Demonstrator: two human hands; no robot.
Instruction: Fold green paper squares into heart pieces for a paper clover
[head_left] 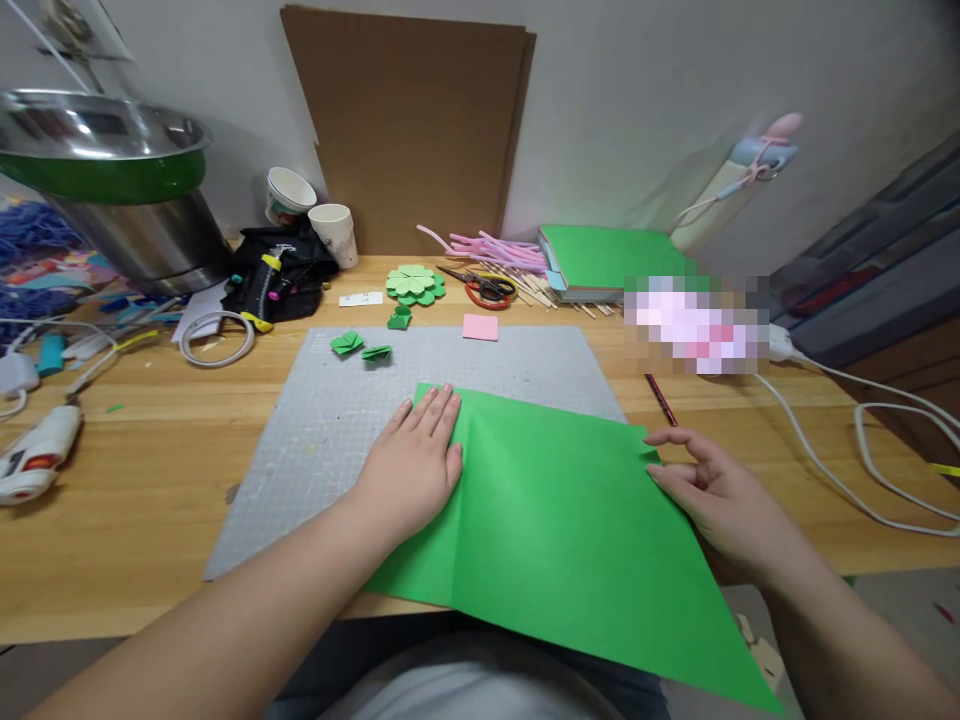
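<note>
A large sheet of green paper (555,520) lies over the front of a grey cutting mat (292,460), with a crease running down its left part. My left hand (416,460) is flat on the paper's left strip, fingers stretched out. At the upper right edge, my right hand (712,500) holds the sheet, thumb on top and some fingers hidden beneath. The index finger and thumb tips are a little apart beside a small notch. The paper's right side is raised and its lower corner hangs past the table edge. Small folded green paper pieces (347,344) rest on the mat's far part.
Behind the mat are a green paper flower (415,284), scissors (487,288), a pink paper square (480,327) and pink stems (495,250). A glue gun (41,455) and tape ring (217,340) lie left. A pencil (661,400) and white cable (817,470) are right.
</note>
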